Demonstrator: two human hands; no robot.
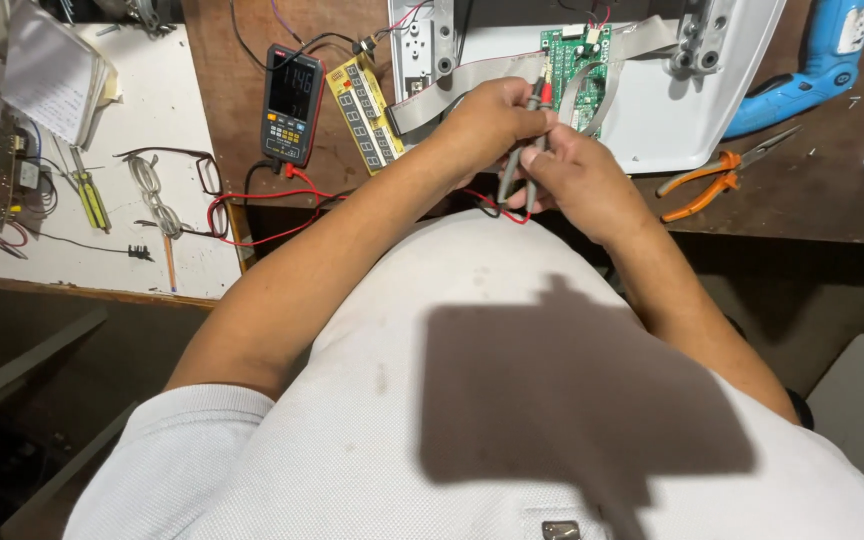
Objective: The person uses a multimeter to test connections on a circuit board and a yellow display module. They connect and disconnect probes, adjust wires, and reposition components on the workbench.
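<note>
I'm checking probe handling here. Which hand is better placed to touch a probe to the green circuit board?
Probably the left hand: its probe tip already sits at the edge of the green circuit board, while the right hand grips the probes lower, nearer the body.

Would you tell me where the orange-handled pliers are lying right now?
In the head view, the orange-handled pliers lie on the brown bench at the right, just beyond the right hand, below the blue drill and beside the white housing.
</note>
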